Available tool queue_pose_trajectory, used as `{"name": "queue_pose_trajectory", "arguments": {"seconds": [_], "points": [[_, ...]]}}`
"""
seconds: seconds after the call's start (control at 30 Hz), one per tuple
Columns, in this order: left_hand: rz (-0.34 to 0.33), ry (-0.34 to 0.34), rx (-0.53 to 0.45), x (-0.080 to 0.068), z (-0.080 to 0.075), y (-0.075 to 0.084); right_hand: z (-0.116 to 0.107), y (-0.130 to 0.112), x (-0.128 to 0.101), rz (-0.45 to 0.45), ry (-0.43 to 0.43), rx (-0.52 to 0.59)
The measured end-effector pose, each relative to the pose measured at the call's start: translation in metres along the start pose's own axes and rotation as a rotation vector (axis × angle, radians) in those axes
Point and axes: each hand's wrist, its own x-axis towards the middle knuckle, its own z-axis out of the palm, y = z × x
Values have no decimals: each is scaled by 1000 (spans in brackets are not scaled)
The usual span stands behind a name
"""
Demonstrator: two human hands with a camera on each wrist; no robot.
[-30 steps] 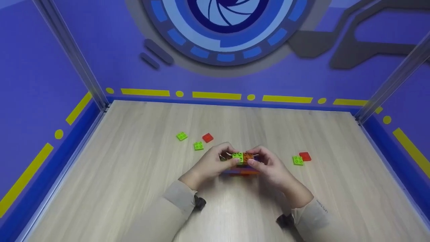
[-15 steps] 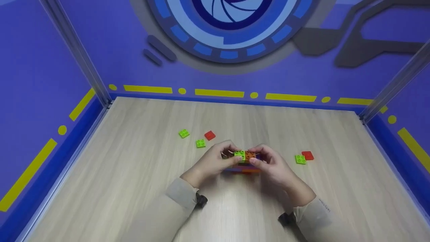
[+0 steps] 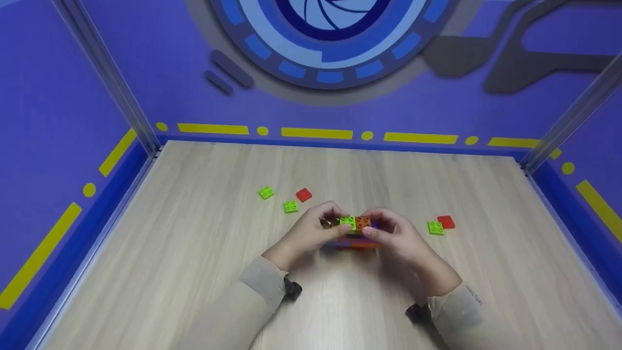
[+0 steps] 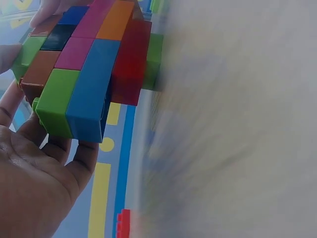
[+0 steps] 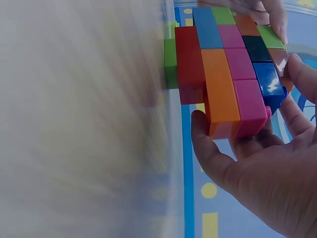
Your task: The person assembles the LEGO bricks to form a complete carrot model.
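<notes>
A block of stacked plastic bricks [image 3: 353, 232] stands near the middle of a pale wood-grain table [image 3: 194, 272], held from both sides. Its top layer shows a lime green brick beside an orange-brown one; the wrist views show lower layers in blue, magenta, orange, red, dark blue and green, with the red bottom layer resting on the table. The left hand [image 3: 310, 234] grips the left end of the block, thumb on the near face and fingers curled over the top and far side. The right hand [image 3: 396, 239] grips the right end in the same way, its thumb on the near face and its fingers wrapped round the far side. Both forearms wear light beige sleeves [image 3: 252, 296], each with a dark strap at the wrist. To the left and behind the block lie two small lime green plates [image 3: 266, 193] [image 3: 290, 207] and a flat red plate [image 3: 303, 195], near one another but apart. To the right of the hands, a lime green plate [image 3: 435, 228] lies just beside another red plate [image 3: 445, 222]. Purple walls [image 3: 73, 97] with yellow dashes and dots enclose the table, and the back wall carries a large blue and white circular emblem [image 3: 335, 34].
</notes>
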Motion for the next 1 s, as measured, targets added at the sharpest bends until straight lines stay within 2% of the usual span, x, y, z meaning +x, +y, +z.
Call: {"name": "queue_pose_trajectory", "arguments": {"seconds": [0.13, 0.23, 0.3, 0.5, 0.63, 0.77, 1.0], "points": [[-4, -6, 35, 0, -6, 4, -2, -1, 0, 8, 4, -6], [-21, 25, 47, -1, -16, 4, -2, -1, 0, 18, 5, -5], [-50, 75, 47, -2, -24, 3, -1, 0, 0, 28, 7, -6], [-215, 295, 17, -2, -52, -8, -2, -2, 0, 49, 13, -14], [-327, 394, 123, -5, -67, -19, -2, -2, -1, 58, 18, -22], [-427, 409, 224, -7, -75, -29, -2, -3, -1, 62, 19, -22], [-507, 388, 250, -7, -75, -36, -2, -3, -2, 72, 16, -21]]}}
